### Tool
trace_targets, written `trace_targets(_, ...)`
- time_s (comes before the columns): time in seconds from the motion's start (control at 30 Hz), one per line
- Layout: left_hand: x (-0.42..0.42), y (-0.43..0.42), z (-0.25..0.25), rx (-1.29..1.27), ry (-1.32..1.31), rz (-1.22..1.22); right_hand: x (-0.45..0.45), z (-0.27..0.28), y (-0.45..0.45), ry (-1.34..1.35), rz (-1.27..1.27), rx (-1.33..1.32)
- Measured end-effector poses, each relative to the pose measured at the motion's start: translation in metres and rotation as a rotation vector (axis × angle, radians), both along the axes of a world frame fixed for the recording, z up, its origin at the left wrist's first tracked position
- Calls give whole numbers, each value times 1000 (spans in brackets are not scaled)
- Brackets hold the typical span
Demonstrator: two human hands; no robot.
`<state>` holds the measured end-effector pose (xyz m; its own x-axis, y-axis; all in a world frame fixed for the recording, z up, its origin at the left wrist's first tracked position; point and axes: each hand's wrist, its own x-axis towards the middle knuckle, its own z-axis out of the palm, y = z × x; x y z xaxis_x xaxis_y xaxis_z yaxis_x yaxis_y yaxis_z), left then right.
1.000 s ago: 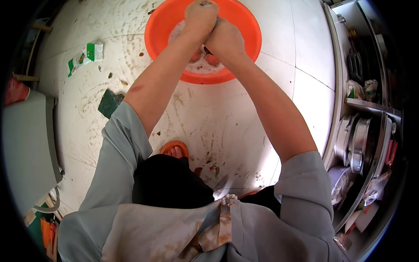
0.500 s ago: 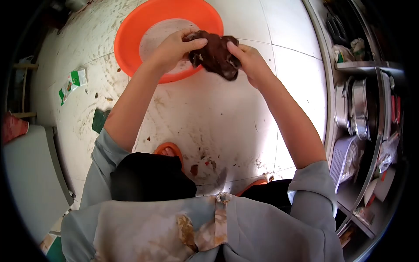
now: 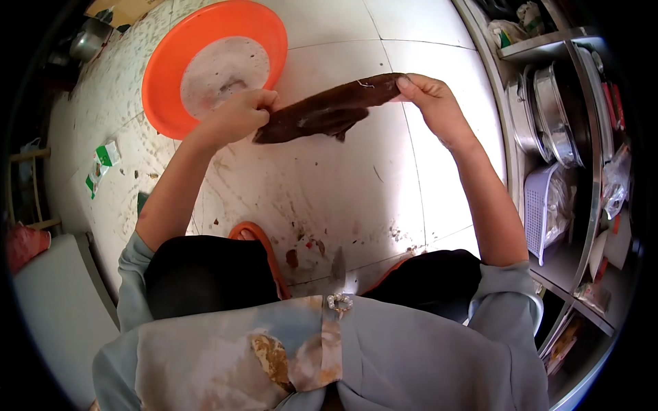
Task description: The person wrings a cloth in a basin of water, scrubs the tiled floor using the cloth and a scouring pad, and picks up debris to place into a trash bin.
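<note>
A dark brown cloth (image 3: 319, 113) hangs stretched between my two hands above the tiled floor. My left hand (image 3: 243, 115) grips its left end, close to the rim of the orange basin. The right end, held a little higher, is pinched between the thumb and fingers of my right hand (image 3: 433, 103). The orange basin (image 3: 162, 89) stands at the upper left with cloudy, foamy liquid (image 3: 223, 68) in it. A loose fold of the cloth droops below its middle.
On the right are metal shelves (image 3: 541, 42) with steel pans (image 3: 556, 113) and a lilac basket (image 3: 538, 212). A green and white packet (image 3: 106, 156) and scattered scraps lie on the floor (image 3: 329, 185). A grey cabinet (image 3: 62, 301) stands at the left.
Both hands were together over the basin, then lifted the bunched cloth out to its right side. Now they are farther apart and the cloth is stretched lengthwise. The view has shifted too.
</note>
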<state>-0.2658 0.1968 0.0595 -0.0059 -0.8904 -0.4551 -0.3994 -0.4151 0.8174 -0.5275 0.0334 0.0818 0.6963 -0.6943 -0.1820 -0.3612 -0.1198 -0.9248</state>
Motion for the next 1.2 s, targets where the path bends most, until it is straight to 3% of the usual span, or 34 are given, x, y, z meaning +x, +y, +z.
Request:
trace_targets(0.1,-7,-12,12,-8,70,167,-14,18,-5,-124,7,24)
trace_targets(0.2,-2,-23,13,-233,579,220,-13,16,-15,-29,-33,-494)
trace_targets(0.23,-3,-27,19,-220,684,291,-16,19,-16,-93,-76,-334)
trace_targets(0.33,-3,-41,30,-202,708,149,-18,27,-5,-273,-181,59)
trace_targets(0.4,-24,-41,40,-138,463,96,-22,33,1,-378,-262,167)
trace_targets(0.47,-61,-41,77,103,-13,-80,-33,40,2,-484,-230,177)
trace_targets(0.53,-54,-44,22,7,-534,-503,-49,52,4,-525,-187,162)
trace_targets(0.6,-40,-40,2,43,-289,-493,-72,52,-2,-344,-316,61)
trace_targets(0.63,-37,-42,-2,63,-165,-490,-89,44,-11,-88,-286,35)
trace_targets(0.73,-39,-56,-5,174,-97,-507,-129,0,-18,447,-178,-95)
trace_targets(0.83,-68,-83,-2,379,-343,-568,-150,-62,-13,772,-124,-507)
trace_targets(0.87,-73,-85,-11,237,-423,-601,-149,-76,-7,854,-55,-743)
trace_targets(0.93,-85,-84,-50,-54,-578,-658,-145,-105,8,640,100,-736)
trace_targets(1.0,-109,-69,-73,12,-391,-662,-138,-130,29,551,257,-626)
trace_targets(1.07,-141,-50,-66,59,-413,-628,-138,-165,54,458,333,-629)
trace_targets(1.17,-160,-11,-133,-348,-704,-344,-138,-187,56,404,374,-686)
trace_targets(1.2,-159,-22,-133,-262,-638,-285,-135,-190,45,376,327,-623)
